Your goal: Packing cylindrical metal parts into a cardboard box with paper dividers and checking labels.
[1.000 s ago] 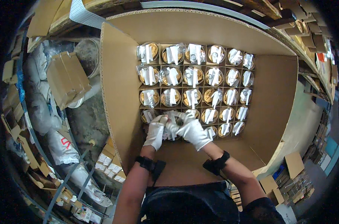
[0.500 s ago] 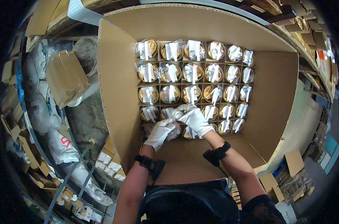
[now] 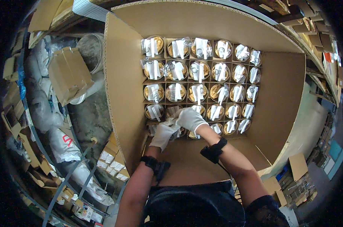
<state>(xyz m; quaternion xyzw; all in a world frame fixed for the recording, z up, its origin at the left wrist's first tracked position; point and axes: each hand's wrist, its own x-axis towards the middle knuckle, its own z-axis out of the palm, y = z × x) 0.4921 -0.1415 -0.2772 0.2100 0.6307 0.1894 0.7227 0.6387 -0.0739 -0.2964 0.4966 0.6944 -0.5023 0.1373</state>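
Observation:
A large cardboard box holds rows of round clear containers, split by cardboard dividers. Each visible container, like this one, has tan crumpled filling, with a white paper strip and clear plastic on top. Both my hands wear white gloves and meet over the near-left rows. My left hand is closed, its fingertips pinching clear plastic above a container. My right hand bends over the same spot, fingers closed against the left fingertips. Whatever lies between the right fingers is hidden, as are the containers directly beneath.
The box walls rise around the containers. On the left are a grey bucket, a folded brown carton, white sacks and metal rails. Stacked cardboard stands at the right.
My right hand has dropped slightly and closed in against my left fingertips. Less of the clear plastic shows now. The whole view has shifted a little, moving the box rightward in it.

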